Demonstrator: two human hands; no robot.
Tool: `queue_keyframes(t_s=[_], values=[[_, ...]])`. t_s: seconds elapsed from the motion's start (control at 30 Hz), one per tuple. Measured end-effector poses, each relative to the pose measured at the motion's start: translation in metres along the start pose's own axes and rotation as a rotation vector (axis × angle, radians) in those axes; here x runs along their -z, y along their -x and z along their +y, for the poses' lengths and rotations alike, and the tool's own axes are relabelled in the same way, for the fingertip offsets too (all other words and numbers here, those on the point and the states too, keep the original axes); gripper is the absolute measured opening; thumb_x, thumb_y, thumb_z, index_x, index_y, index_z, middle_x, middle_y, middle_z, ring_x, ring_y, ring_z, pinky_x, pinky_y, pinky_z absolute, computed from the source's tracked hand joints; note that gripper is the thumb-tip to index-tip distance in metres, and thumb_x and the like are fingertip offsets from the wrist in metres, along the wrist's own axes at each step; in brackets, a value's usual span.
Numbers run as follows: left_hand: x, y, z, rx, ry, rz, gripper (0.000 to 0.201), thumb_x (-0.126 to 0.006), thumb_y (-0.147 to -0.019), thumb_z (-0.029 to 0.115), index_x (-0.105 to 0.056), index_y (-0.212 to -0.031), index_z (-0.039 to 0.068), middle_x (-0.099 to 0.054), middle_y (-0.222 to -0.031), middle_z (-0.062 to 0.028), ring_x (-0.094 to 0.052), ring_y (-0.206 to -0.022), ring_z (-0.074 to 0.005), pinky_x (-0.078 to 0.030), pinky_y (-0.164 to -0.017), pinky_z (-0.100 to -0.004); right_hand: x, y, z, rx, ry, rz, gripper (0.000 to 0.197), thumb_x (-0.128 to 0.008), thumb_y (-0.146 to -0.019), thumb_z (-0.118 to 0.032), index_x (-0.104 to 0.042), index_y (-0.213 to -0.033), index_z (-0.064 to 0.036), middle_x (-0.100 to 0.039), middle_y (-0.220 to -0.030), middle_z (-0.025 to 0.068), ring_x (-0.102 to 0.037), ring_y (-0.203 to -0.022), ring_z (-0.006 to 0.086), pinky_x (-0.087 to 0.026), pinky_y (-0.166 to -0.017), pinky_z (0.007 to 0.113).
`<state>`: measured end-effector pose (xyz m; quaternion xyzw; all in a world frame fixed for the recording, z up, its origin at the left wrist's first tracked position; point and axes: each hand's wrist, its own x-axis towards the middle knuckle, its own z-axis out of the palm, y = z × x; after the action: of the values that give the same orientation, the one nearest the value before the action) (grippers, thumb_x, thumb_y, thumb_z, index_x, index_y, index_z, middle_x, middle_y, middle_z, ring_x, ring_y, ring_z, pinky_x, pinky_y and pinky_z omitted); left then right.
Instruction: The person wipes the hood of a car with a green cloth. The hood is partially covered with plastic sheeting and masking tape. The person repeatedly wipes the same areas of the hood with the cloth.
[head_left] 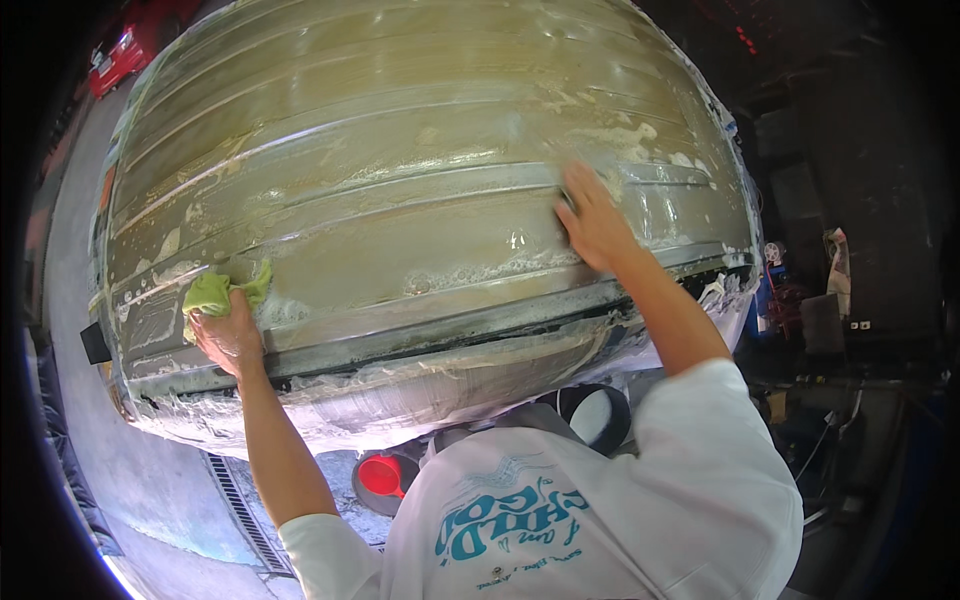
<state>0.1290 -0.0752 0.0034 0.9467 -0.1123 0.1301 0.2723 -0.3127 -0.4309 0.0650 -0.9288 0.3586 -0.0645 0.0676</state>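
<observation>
A broad ribbed vehicle roof (400, 240), wet and streaked with suds, spreads out in front of me. At its near left part, my left hand (230, 335) is closed around a crumpled yellow-green cloth (210, 294), which rests against the roof. Farther right and higher up, my right hand (597, 222) presses on the wet surface, its fingertips smeared by motion. A small dark edge shows by its thumb, but the palm hides what it is. Wrinkled clear plastic film (400, 405) hangs along the near edge, below a dark trim strip.
Below the near edge stand a red container (381, 475) and a dark round bucket (597, 416) with a pale inside. A drain grate (243, 510) runs along the floor at left. A red car (120, 62) is at the far left. Dark equipment lines the right side.
</observation>
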Motion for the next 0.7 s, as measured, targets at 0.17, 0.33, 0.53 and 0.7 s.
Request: queue_keyframes(t_s=[0.17,0.33,0.53,0.7], values=[[0.004,0.001,0.003,-0.004,0.022,0.016,0.063,-0.072,-0.08,0.039,-0.064,-0.128,-0.001,-0.066,-0.125,-0.0243,-0.061,-0.118,-0.0456,-0.045,-0.104,-0.0549,0.002,0.024,0.042,0.036,0.115,-0.044,0.07,-0.045,-0.109,-0.044,-0.034,-0.161,0.0017,-0.028,-0.17,0.0256,-0.022,-0.16,0.0406,-0.016,-0.132,0.048],[-0.009,0.001,0.015,0.003,0.07,-0.005,0.065,-0.071,-0.081,0.041,-0.062,-0.13,0.0,-0.067,-0.125,-0.0251,-0.062,-0.116,-0.046,-0.047,-0.101,-0.055,0.007,-0.141,0.061,-0.091,0.028,0.04,0.073,-0.039,-0.109,-0.05,-0.035,-0.16,0.0022,-0.026,-0.171,0.0241,-0.022,-0.16,0.039,-0.016,-0.132,0.049],[-0.005,-0.005,-0.01,0.034,-0.031,0.05,0.069,-0.07,-0.082,0.048,-0.062,-0.131,0.0,-0.068,-0.124,-0.027,-0.063,-0.115,-0.0475,-0.047,-0.099,-0.0561,0.0,-0.014,0.031,0.075,-0.039,-0.035,0.078,-0.041,-0.109,-0.053,-0.03,-0.163,0.0021,-0.023,-0.173,0.0237,-0.02,-0.161,0.0384,-0.013,-0.132,0.049],[0.001,0.002,-0.009,0.014,0.004,0.03,0.071,-0.07,-0.082,0.051,-0.062,-0.131,0.001,-0.068,-0.124,-0.0283,-0.064,-0.115,-0.0481,-0.048,-0.099,-0.0567,0.019,0.025,0.03,0.162,0.044,-0.151,0.082,-0.05,-0.105,-0.054,-0.03,-0.163,0.0011,-0.023,-0.172,0.0263,-0.019,-0.16,0.0444,-0.015,-0.131,0.053]])
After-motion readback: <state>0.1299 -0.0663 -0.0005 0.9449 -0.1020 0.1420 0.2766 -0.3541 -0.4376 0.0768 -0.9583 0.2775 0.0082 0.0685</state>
